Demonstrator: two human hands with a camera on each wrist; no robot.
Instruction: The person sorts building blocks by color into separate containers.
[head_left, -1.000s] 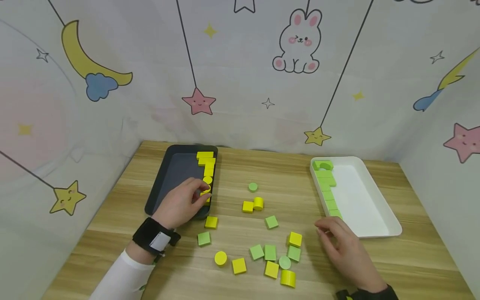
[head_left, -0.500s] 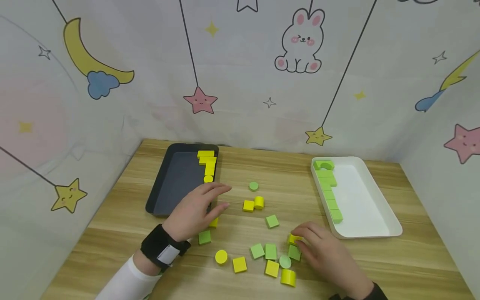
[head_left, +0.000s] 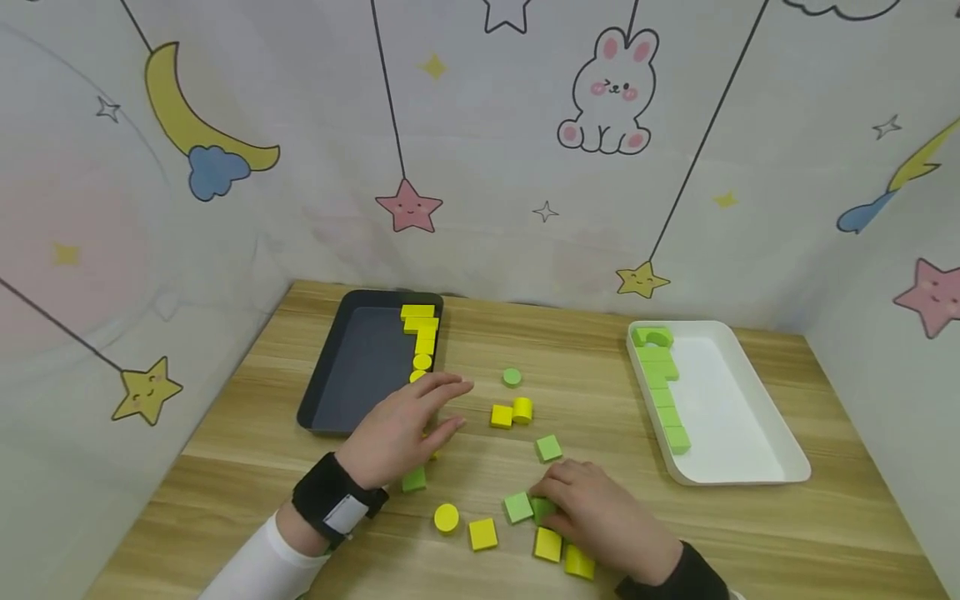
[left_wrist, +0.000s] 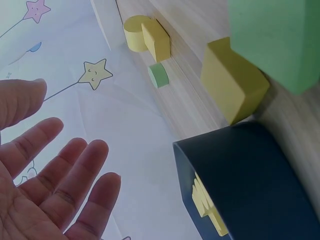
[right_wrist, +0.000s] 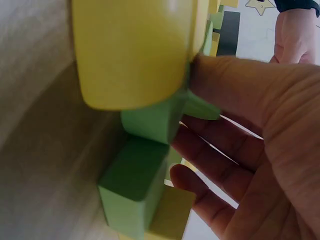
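Observation:
My right hand (head_left: pixel 603 517) reaches down among the loose blocks at the front. Its thumb and fingers close around a green square block (head_left: pixel 542 510), which the right wrist view shows partly hidden behind a yellow rounded block (right_wrist: pixel 135 55). A green block (right_wrist: pixel 135 185) lies beside those fingers. Over the right side of the dark tray (head_left: pixel 318 400), my left hand (head_left: pixel 397 433) hovers with fingers loosely extended, holding nothing. Under it a green block (head_left: pixel 414 479) shows, and a yellow block (left_wrist: pixel 232 82) lies by the tray's wall in the left wrist view.
A white tray (head_left: pixel 772 433) at the right holds a column of green blocks (head_left: pixel 660 367). Yellow blocks (head_left: pixel 424 333) line the dark tray's right side. Between the trays lie a green disc (head_left: pixel 512 377), a yellow cylinder (head_left: pixel 522 409) and several other blocks. A patterned cloth stands behind.
My left hand has left the row of yellow blocks and moved right and nearer me. My right hand has travelled left from beside the white tray, past a yellow block, to the green block.

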